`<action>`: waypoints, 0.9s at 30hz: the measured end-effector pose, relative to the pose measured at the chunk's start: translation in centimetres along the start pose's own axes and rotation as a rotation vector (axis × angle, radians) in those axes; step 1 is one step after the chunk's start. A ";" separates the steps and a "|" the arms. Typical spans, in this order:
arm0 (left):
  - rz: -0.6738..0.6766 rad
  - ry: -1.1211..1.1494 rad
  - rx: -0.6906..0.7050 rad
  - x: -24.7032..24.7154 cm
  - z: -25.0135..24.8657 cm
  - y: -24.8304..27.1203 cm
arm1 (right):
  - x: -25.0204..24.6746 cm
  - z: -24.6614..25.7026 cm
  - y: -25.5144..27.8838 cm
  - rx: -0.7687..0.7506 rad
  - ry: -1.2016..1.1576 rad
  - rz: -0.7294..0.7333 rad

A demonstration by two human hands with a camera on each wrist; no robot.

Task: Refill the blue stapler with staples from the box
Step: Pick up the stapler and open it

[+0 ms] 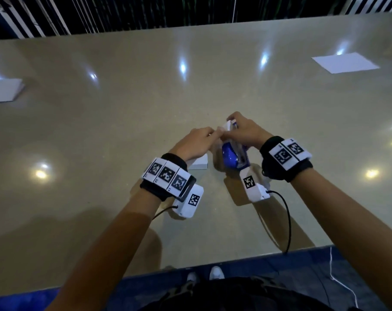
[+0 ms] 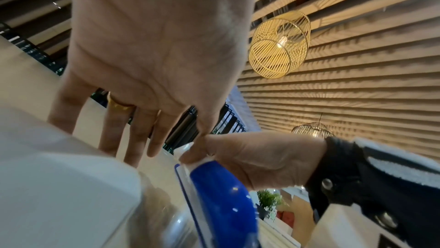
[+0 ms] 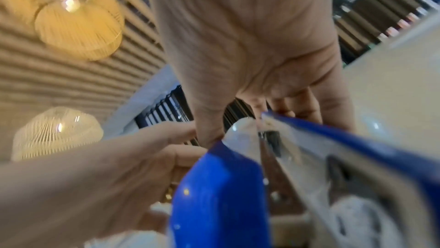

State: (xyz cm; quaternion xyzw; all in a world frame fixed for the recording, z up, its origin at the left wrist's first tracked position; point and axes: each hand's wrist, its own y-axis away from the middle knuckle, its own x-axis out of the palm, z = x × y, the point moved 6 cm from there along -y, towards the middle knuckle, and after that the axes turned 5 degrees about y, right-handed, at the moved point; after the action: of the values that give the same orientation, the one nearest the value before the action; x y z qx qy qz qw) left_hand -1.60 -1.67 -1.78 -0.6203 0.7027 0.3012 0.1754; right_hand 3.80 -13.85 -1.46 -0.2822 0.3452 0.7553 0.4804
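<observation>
I am looking down on a glossy beige counter [image 1: 145, 97] under slatted wood walls, with woven wicker pendant lamps [image 2: 279, 45] showing in both wrist views and their light glinting off the stone. A white sheet of paper [image 1: 345, 62] lies far off to the right and another white sheet [image 1: 4, 89] at the left edge, both well apart from where I am working. Both my hands meet near the middle of the counter over the blue stapler [image 1: 229, 153], which stands swung open: the glossy blue top arm rises toward me and a blue-edged metal magazine [image 3: 333, 150] angles away beside it. My right hand [image 1: 242, 131] has its grip closed on the stapler, thumb and fingers pinched around the upper, far end of the raised parts. My left hand [image 1: 195, 142] reaches in from the left, its fingertips meeting the right hand at the stapler's tip; the left wrist view shows three fingers hanging fairly straight, one with a gold ring [image 2: 120, 104], but I cannot tell whether its thumb and forefinger are pinching anything there. A small white box [image 1: 198, 163] sits on the counter just under and beside my left hand, close to the left of the stapler. Both wrists carry black bands with black-and-white marker tags [image 1: 167, 176], and a black cable [image 1: 286, 221] loops down from the right wrist unit.
</observation>
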 end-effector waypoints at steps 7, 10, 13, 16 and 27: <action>-0.016 -0.017 0.179 -0.2 -0.5 2.0 | 0.0 0.3 -0.2 0.068 -0.576 0.049; -0.115 -0.061 0.222 -1.4 -0.1 1.4 | 0.1 0.5 -0.3 0.059 -0.564 0.128; -0.111 -0.119 0.257 -2.5 -0.3 1.0 | -0.1 0.5 -0.7 0.011 -0.463 0.164; -0.143 -0.129 0.279 -3.5 -0.8 0.7 | -0.6 1.7 -0.5 -0.178 -0.229 0.153; -0.415 0.237 0.292 -4.6 -0.8 0.1 | -0.3 4.5 -0.1 -0.502 -0.372 0.201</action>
State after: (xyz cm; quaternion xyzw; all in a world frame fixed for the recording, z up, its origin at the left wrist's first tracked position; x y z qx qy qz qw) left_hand -0.81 1.37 1.66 -0.7500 0.6122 0.0798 0.2373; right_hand 3.54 -10.46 1.44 -0.2136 0.0809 0.8990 0.3736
